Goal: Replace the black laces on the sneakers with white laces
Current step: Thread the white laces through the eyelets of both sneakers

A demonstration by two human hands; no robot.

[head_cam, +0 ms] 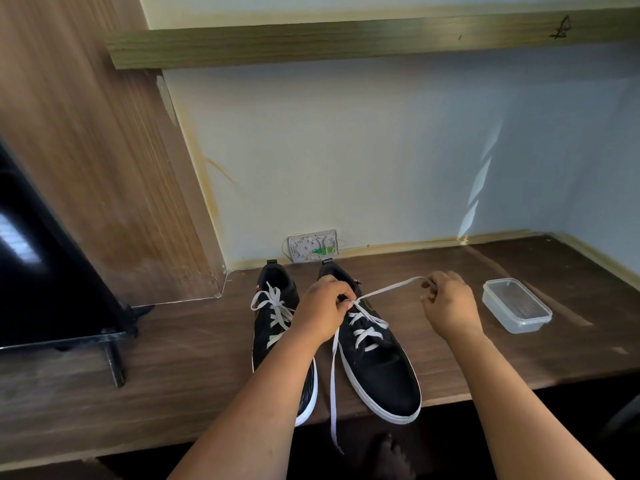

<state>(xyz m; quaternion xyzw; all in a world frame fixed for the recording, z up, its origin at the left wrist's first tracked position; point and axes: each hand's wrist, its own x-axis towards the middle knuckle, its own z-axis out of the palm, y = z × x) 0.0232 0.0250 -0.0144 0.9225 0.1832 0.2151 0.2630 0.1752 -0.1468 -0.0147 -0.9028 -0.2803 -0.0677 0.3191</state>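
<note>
A: Where are the sneakers?

B: Two black sneakers sit side by side on a dark wooden desk (519, 358), toes toward the viewer. The left sneaker (277, 327) is laced in white. The right sneaker (384, 372) carries a white lace (388, 289), partly threaded.

A: And the hands?

B: The left hand (323, 311) pinches the lace at the top eyelets. The right hand (448, 304), fingers curled, holds one end, drawn out to the right. The other end hangs over the desk edge.

A: Anything nearby?

B: A clear plastic container (516, 304) at right, a dark screen (45, 271) at left, a wall socket (313, 245) behind.
</note>
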